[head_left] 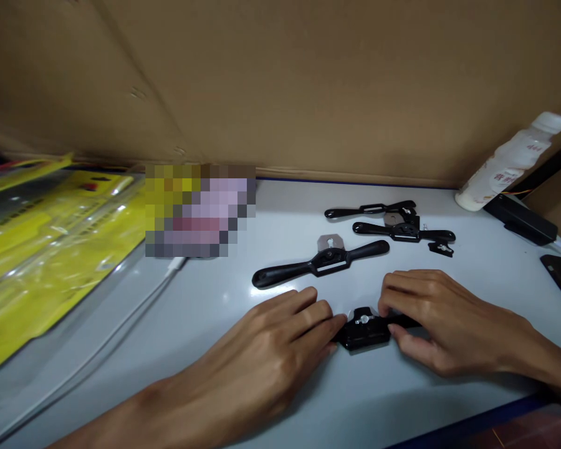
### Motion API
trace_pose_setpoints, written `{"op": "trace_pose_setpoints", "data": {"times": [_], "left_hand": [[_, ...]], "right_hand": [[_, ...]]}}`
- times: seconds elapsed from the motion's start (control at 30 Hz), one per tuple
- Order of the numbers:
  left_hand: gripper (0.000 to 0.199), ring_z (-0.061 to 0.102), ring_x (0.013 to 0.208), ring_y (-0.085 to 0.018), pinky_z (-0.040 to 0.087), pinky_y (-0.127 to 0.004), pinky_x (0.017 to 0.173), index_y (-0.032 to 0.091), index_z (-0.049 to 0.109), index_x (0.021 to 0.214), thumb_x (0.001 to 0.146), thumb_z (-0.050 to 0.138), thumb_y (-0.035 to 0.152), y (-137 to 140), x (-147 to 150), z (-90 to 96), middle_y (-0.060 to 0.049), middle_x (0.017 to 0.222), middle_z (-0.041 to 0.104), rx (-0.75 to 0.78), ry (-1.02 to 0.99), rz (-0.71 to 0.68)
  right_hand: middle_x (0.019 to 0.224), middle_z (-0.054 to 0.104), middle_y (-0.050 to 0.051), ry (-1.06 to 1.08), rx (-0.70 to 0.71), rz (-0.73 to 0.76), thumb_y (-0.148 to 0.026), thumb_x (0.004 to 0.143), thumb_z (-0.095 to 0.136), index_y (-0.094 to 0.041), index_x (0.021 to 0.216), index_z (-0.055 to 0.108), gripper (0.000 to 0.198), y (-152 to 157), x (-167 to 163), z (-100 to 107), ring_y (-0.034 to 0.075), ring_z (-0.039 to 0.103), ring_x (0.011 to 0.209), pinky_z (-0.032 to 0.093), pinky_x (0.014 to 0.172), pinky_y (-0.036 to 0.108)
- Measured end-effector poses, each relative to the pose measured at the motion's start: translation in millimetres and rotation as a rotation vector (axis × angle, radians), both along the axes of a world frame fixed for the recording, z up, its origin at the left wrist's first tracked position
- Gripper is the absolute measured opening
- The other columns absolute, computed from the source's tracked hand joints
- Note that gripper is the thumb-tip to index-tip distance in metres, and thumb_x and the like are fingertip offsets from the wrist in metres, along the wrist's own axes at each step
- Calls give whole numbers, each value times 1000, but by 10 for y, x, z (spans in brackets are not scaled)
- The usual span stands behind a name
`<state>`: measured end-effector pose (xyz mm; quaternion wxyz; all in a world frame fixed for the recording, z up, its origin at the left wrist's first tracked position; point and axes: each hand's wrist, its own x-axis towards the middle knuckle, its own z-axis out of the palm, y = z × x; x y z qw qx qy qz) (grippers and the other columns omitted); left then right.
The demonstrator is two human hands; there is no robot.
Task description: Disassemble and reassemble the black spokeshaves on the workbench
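A black spokeshave (367, 337) lies low over the white table between my hands, its silvery blade partly showing under a black cap plate. My left hand (285, 340) is closed around its left handle, which the fingers hide. At the other end my right hand (442, 321) pinches the right handle near the body. Just beyond lies another spokeshave (330, 265) with a loose-looking grey blade (331, 243) behind its body. Farther back are a second spokeshave (404, 232) and a third spokeshave (369, 209). Beside them rests a small black cap plate (442, 249).
Yellow plastic packaging (88, 249) covers the left side. A white cable (121, 330) runs to a pixelated flat object (206, 218). At the back right, a white bottle (505, 165) leans near a black device (521, 218). Cardboard (308, 93) walls the rear.
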<state>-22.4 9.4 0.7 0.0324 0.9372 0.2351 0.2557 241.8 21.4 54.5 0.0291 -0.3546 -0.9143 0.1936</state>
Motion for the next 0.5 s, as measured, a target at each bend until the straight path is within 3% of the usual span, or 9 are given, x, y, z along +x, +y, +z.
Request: {"op": "trace_pose_setpoints", "data": {"times": [0.13,0.33,0.5], "left_hand": [[27,66,81,-23,59,-37,70,8,68,118,105,44,14,9,5,6,-9,92,72,-5,3,-1],[25,65,81,-23,58,-38,73,9,67,120,102,49,12,3,9,9,-8,93,72,-19,1,-11],[22,63,81,-23,55,-37,70,10,67,116,99,53,10,1,9,4,-8,93,71,-36,20,-15]], "right_hand": [[85,64,5,57,44,6,-15,92,58,-17,89,67,9,13,-13,-24,18,57,77,43,71,32],[76,62,4,215,305,-3,-31,105,53,-16,84,64,28,17,-86,-167,16,52,66,39,62,29],[73,59,3,206,391,26,-36,105,54,-15,80,65,35,3,-174,-248,15,50,62,35,58,30]]}}
